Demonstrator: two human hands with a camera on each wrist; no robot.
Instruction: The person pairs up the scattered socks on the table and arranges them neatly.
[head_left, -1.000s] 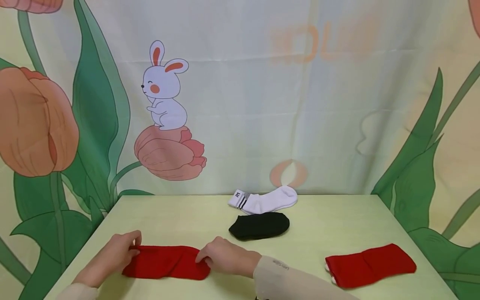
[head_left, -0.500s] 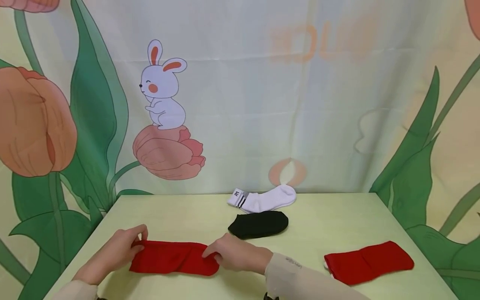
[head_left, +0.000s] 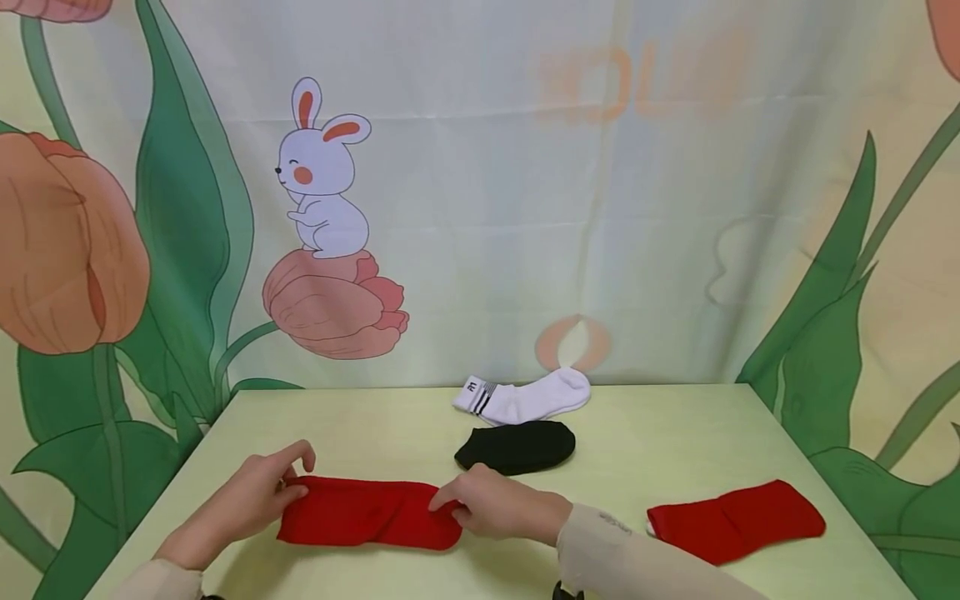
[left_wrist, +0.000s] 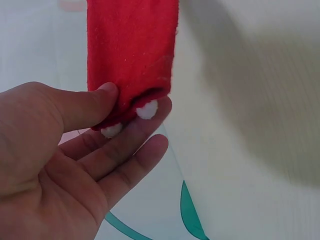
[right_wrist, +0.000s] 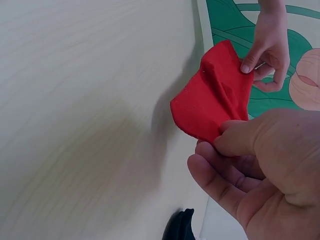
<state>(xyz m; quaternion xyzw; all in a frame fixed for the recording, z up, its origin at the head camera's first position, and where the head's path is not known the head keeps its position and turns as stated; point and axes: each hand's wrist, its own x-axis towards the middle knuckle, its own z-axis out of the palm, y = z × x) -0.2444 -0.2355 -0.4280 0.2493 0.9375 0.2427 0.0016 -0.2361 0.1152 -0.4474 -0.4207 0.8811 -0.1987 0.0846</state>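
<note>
Between my two hands a red sock [head_left: 367, 512] is stretched out sideways, raised off the table with its shadow below. My left hand [head_left: 255, 496] pinches its opening end between thumb and fingers. Two small white pompoms [left_wrist: 147, 109] show at that end in the left wrist view. The rounded toe end is pinched by my right hand [head_left: 498, 502], thumb against fingers, as the right wrist view shows. Another red sock [head_left: 738, 521] lies flat on the right of the table, a bit of white peeking from its left end.
A black ankle sock [head_left: 517, 447] lies at the middle of the table [head_left: 637, 450], just beyond my right hand. Behind it, near the back edge, is a white sock [head_left: 525, 400] with dark stripes. A printed curtain [head_left: 480, 208] hangs behind the table.
Both hands have moved right and slightly up with the red sock, lifting it off the table. The other socks lie where they were; the view has shifted slightly.
</note>
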